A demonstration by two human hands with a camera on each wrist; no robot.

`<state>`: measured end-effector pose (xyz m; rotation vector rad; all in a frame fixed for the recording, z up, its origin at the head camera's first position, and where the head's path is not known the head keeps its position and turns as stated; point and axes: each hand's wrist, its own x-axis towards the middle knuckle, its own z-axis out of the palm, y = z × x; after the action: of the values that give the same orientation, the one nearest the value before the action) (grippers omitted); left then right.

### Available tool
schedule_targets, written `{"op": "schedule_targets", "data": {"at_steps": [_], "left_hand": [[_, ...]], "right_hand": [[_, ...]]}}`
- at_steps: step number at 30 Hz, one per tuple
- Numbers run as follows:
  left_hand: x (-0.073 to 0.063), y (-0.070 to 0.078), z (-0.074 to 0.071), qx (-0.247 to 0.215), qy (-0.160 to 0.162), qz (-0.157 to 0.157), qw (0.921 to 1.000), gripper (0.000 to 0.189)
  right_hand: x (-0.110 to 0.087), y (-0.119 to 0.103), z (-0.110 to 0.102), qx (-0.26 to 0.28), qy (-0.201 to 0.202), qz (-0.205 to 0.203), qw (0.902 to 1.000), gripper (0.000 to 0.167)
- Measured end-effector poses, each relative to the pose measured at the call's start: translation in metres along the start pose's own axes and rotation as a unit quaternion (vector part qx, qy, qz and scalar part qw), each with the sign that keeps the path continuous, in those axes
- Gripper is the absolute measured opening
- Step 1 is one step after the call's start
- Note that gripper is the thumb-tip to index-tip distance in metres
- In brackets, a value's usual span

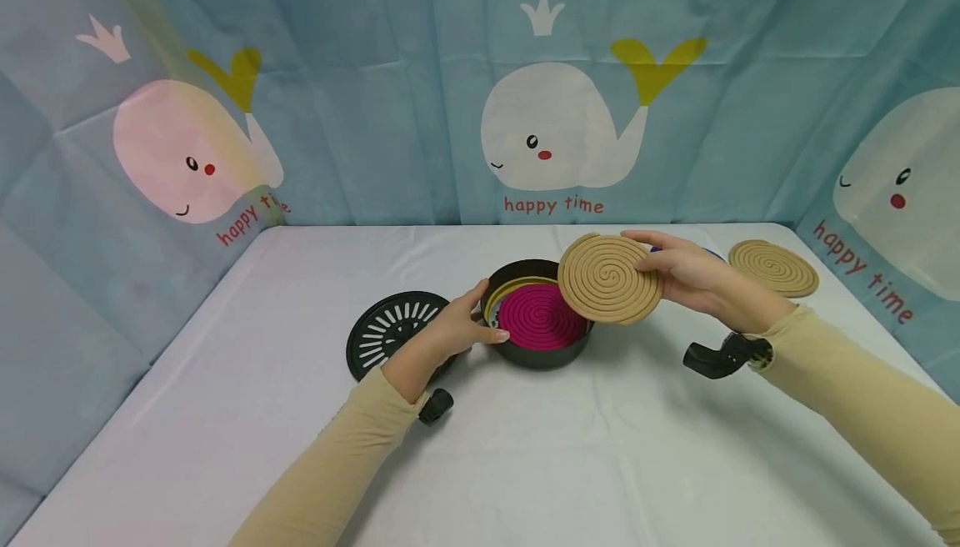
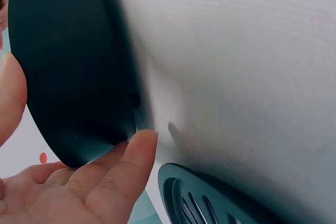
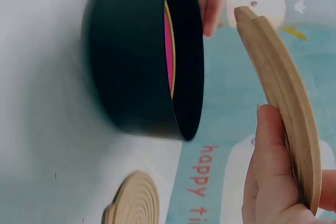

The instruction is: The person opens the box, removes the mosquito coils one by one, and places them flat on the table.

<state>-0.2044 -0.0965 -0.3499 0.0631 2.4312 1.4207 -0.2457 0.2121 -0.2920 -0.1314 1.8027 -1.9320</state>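
A tan mosquito coil [image 1: 606, 278], wound in a flat spiral, is pinched at its right edge by my right hand [image 1: 693, 273]. In the right wrist view the coil [image 3: 281, 69] shows edge-on, its thickness layered, above and beside the tin. My left hand [image 1: 453, 326] grips the left side of a round black tin [image 1: 543, 358], thumb at the rim and fingers along the wall. Inside the tin lies a magenta coil [image 1: 543, 318], with a yellow edge [image 1: 495, 297] showing around it. The raised coil overlaps the tin's right rim in the head view.
Left of the tin, a round black slotted lid [image 1: 382, 326] lies partly behind my left hand. Tan coils [image 1: 772, 268] rest at the table's back right. A blue edge [image 1: 708, 253] peeks out behind my right hand. A whale-print curtain [image 1: 420, 97] hangs behind the white table [image 1: 570, 464].
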Motion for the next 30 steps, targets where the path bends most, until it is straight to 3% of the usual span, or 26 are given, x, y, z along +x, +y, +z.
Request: {"op": "schedule_targets", "data": {"at_steps": [4,12,16,23,30], "left_hand": [[-0.001,0.000,0.000,-0.002,0.000,0.001,1.0000,0.094],[0.000,0.000,0.000,-0.006,-0.003,0.000,1.0000,0.094],[-0.001,0.000,0.000,-0.007,-0.001,-0.001,1.0000,0.093],[0.000,-0.001,0.000,-0.005,0.001,0.000,1.0000,0.093],[0.000,-0.001,-0.001,-0.012,-0.003,0.001,0.9999,0.093]], "right_hand": [[-0.007,0.001,-0.012,0.018,0.005,-0.010,0.9998,0.067],[-0.016,0.009,-0.033,0.085,0.012,-0.008,0.9963,0.049],[-0.021,0.011,-0.040,0.081,0.009,-0.009,0.9966,0.053],[-0.028,0.019,-0.047,0.096,0.022,0.011,0.9951,0.039],[-0.031,0.034,-0.051,0.102,0.012,0.014,0.9946,0.041]]}}
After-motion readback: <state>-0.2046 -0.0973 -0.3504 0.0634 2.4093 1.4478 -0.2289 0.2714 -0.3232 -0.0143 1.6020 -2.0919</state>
